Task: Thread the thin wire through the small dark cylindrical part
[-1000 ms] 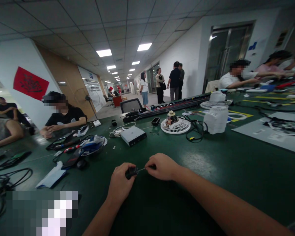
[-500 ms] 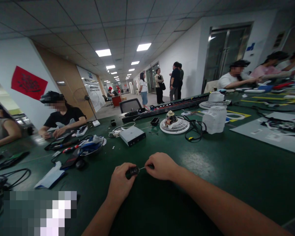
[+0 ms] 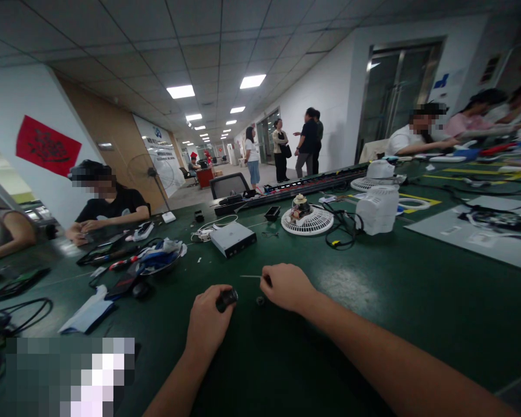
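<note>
Our left hand [image 3: 209, 315] pinches a dark cylinder [image 3: 227, 299], its end exposed, while our right hand [image 3: 289, 286] pinches a thin metal shaft [image 3: 250, 276], seemingly for fine control.

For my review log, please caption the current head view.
Left hand holds a dark cylinder; right hand grips a thin rod.

The left hand [image 3: 208, 315] and right hand [image 3: 289, 288] are bare, as are the forearms [image 3: 373, 350] (smooth, widening away from the wrists).

The tabletop [image 3: 304, 359] is deep green; the fan grille [image 3: 307, 223] white; the small cylinder [image 3: 227, 297] seemingly black.
</note>
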`<state>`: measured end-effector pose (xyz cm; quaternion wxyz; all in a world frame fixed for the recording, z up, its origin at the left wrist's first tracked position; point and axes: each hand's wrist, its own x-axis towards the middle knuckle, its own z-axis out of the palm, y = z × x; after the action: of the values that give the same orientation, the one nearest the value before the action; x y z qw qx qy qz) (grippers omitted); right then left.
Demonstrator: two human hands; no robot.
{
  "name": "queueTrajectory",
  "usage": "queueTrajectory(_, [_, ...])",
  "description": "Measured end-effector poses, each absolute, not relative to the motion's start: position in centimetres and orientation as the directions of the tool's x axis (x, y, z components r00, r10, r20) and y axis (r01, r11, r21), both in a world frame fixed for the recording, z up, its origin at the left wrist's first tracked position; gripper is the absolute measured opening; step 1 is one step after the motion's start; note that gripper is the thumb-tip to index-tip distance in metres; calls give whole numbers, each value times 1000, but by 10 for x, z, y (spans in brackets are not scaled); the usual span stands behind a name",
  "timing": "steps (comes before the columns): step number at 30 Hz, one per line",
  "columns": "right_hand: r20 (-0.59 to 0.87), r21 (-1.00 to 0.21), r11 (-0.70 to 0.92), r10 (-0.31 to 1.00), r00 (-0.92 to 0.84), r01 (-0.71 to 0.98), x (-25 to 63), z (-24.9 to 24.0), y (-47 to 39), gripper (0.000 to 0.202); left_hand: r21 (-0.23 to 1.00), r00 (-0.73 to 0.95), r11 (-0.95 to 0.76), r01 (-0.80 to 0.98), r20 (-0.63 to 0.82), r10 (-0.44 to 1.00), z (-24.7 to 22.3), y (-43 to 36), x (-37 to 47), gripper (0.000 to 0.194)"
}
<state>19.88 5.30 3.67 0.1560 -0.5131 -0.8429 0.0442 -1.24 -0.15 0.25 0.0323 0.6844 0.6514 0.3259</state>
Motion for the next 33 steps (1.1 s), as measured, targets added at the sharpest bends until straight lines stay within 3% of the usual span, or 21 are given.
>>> queueTrajectory(3, [193,-364,388,921,-340,847,199,34,56,27,486,-104,-116,866,403,909,0,0,-16,25])
queueTrajectory(6, [69,-510,355,925,-374,783,197,27,59,33,502,-111,-96,859,368,923,0,1,-17,28])
queueTrajectory(10, [6,-575,363,898,-440,733,193,17,61,33,500,-98,-91,861,340,935,1,0,-14,29])
queueTrajectory(15, [148,-608,433,885,-441,665,192,13,61,10,487,-58,-122,865,339,939,2,-2,-12,28])
queueTrajectory(17, [217,-641,446,886,-409,625,191,13,61,12,480,-32,-147,865,344,939,3,-3,-12,27])
queueTrajectory(19, [240,-741,427,889,-390,518,188,12,62,19,471,5,-185,863,359,933,4,-3,-10,27])
queueTrajectory(22, [213,-923,314,898,-386,221,183,8,65,29,450,61,-253,856,398,915,4,-4,-8,28])
queueTrajectory(26, [129,-989,86,891,-435,-117,178,1,69,43,416,141,-354,838,462,875,4,-6,-5,30])
queueTrajectory(29, [122,-984,48,888,-443,-174,178,0,70,52,377,178,-413,829,523,834,3,-8,-5,35])
queueTrajectory(33, [162,-983,104,881,-445,-152,180,6,66,49,352,170,-423,835,566,806,2,-7,-7,39])
